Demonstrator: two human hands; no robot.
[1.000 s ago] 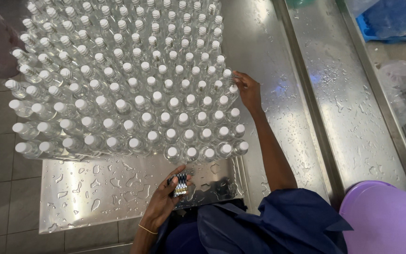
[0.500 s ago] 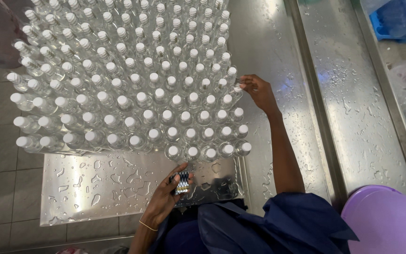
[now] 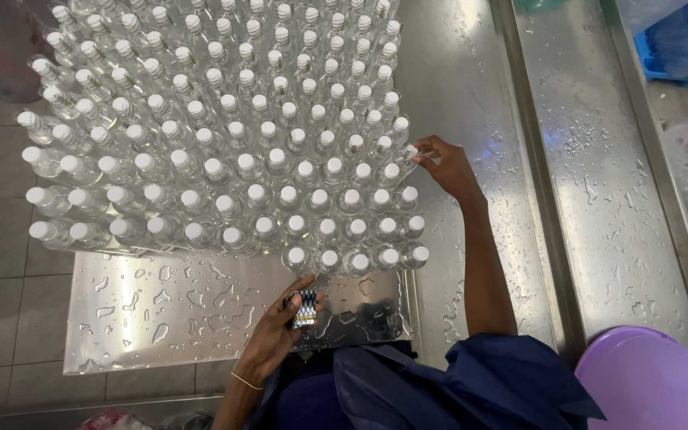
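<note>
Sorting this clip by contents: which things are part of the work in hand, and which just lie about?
In hand:
- right hand at one clear white-capped bottle on the block's edge
- left hand holding a small dark patterned stack
- block of clear white-capped bottles
- wet steel table

Lying about:
- purple plastic tub
- blue crate

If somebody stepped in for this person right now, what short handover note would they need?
Left hand: near the body, holding a small dark patterned stack over the wet steel table.
Right hand: stretched out, fingertips on one bottle at the right edge of the block.
Things: a dense block of clear bottles, upright; most show white caps. A purple tub sits at lower right.
Done: bottles stand in rows.
Left: the pictures do not show which bottles have been handled; check the one under the right hand first.
</note>
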